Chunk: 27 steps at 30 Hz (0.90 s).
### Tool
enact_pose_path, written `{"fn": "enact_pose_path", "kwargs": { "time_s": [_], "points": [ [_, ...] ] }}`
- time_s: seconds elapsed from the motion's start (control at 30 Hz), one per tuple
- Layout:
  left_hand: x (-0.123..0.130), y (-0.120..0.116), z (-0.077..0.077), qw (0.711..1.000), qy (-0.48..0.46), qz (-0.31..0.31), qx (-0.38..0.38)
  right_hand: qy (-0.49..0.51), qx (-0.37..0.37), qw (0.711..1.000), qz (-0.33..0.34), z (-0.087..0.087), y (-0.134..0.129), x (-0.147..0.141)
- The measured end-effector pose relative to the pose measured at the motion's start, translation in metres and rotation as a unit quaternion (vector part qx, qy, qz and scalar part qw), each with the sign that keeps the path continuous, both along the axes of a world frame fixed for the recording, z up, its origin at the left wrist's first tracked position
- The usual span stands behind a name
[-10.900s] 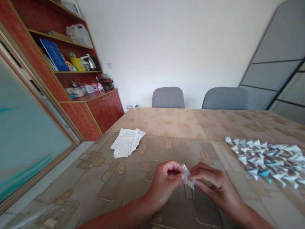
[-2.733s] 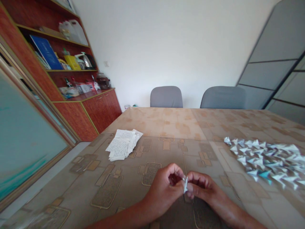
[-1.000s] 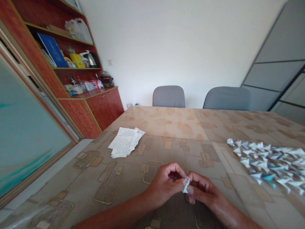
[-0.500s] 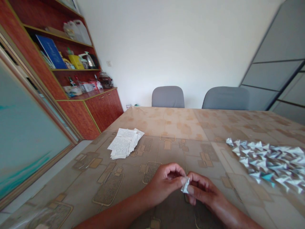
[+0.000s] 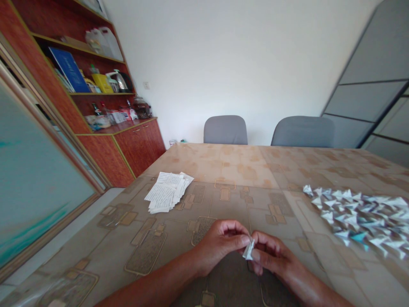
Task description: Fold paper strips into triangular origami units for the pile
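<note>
A small piece of folded paper (image 5: pixel 249 250), whitish with faint print, is pinched between my two hands above the table's near side. The thumb and fingertips of my left hand (image 5: pixel 226 238) close on its upper left edge. From the other side my right hand (image 5: pixel 271 252) grips it between thumb and curled fingers. Part of the paper is hidden by the fingers. A stack of printed paper slips (image 5: pixel 168 192) lies farther off to the left. Rows of small folded paper pieces (image 5: pixel 361 215), one of them teal, stand on the right.
The patterned tablecloth (image 5: pixel 223 166) covers a large table. Two grey chairs (image 5: pixel 225 130) stand behind its far edge. A reddish wooden cabinet (image 5: pixel 140 147) with shelves of bottles, a kettle (image 5: pixel 121 81) and boxes is at the left.
My left thumb has straightened slightly along the paper's upper edge. The right hand, the folded paper, the slips and the rows look the same.
</note>
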<state>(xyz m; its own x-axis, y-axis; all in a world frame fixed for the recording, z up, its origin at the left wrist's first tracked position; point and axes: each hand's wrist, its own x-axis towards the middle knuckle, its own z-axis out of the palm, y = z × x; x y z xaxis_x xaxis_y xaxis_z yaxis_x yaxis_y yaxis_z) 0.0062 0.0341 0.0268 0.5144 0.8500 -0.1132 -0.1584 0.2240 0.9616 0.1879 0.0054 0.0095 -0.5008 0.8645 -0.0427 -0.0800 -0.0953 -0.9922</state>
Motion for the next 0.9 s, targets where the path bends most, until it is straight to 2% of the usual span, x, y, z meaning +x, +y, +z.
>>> {"fn": "enact_pose_path", "kwargs": {
  "time_s": [0.23, 0.43, 0.73, 0.9],
  "points": [
    [0.001, 0.000, -0.006, 0.998, 0.015, 0.003, 0.054, 0.001, -0.002, 1.000, 0.003, 0.003, 0.000, -0.003],
    [-0.001, -0.001, -0.009, 0.992, 0.030, 0.015, 0.124, 0.002, 0.013, 1.000, -0.006, -0.001, 0.002, -0.001],
    [-0.002, 0.001, -0.011, 0.992, 0.023, 0.008, 0.126, -0.001, 0.030, 1.000, -0.009, -0.007, 0.003, 0.000],
    [-0.001, -0.003, -0.011, 0.989, 0.037, 0.038, 0.141, -0.005, 0.045, 0.999, -0.026, -0.001, 0.004, -0.001]
  ]
}}
